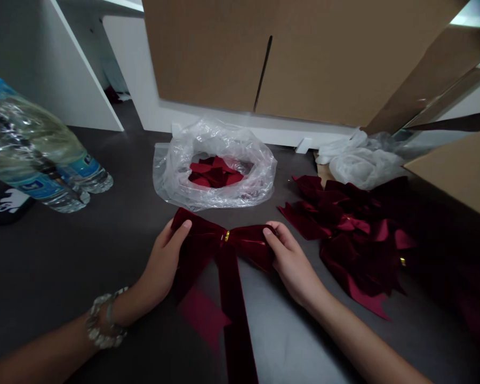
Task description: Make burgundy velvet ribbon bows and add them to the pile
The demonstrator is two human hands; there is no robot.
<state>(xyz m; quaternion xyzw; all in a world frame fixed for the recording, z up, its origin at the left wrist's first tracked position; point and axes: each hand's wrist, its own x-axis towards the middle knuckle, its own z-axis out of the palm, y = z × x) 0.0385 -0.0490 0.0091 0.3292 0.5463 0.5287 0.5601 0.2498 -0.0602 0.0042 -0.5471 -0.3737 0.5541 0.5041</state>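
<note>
A dark red velvet bow (pixel 242 239) with a small gold band at its centre is held above the grey table, its tails hanging toward me. My left hand (pixel 166 256) pinches the left loop, thumb on top. My right hand (pixel 290 258) grips the end of the right loop between thumb and fingers. Beyond the bow stands an open clear plastic bag (pixel 260 176) with red bows (pixel 216 173) inside. A pile of dark red bows (pixel 344 229) lies to the right of my right hand.
Water bottles (pixel 44 154) in plastic wrap stand at the left beside a dark object (pixel 8 208). A large cardboard box (pixel 304 58) rises behind the clear bag. Crumpled clear plastic (pixel 368 160) lies behind the pile, with more cardboard (pixel 460 165) at the right.
</note>
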